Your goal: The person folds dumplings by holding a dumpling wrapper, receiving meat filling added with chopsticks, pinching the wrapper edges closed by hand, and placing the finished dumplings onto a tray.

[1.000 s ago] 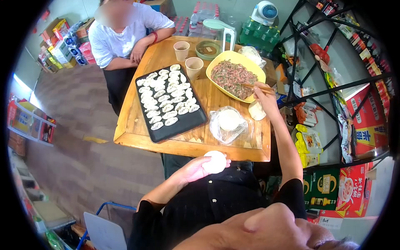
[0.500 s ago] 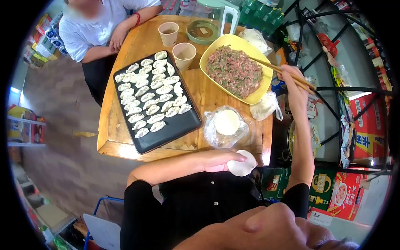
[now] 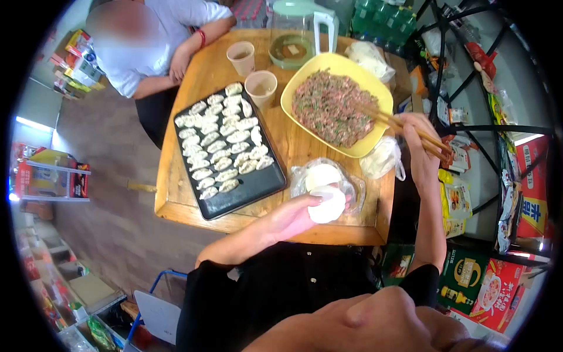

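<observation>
My left hand (image 3: 293, 218) holds a round white dough wrapper (image 3: 327, 204) by its edge, just in front of a stack of wrappers (image 3: 322, 176) on a clear plastic bag. My right hand (image 3: 417, 132) grips wooden chopsticks (image 3: 431, 142), whose tips reach into the minced filling (image 3: 334, 108) in a yellow bowl (image 3: 288, 88). Left of the bowl, a black tray (image 3: 252, 190) carries several folded dumplings (image 3: 228, 185) in rows. A tied white plastic bag (image 3: 380, 158) sits by the bowl's lower right corner.
Two paper cups (image 3: 261, 87) and a lidded clear pitcher (image 3: 292, 44) stand at the back of the wooden table (image 3: 305, 234). Another person (image 3: 146, 47) leans an arm on its far left side. A black metal rack (image 3: 504, 127) with packets is at the right.
My left hand has raised the wrapper from the table's front edge to near the stack. The chopsticks have shifted within the bowl, their tips now at the right part of the filling.
</observation>
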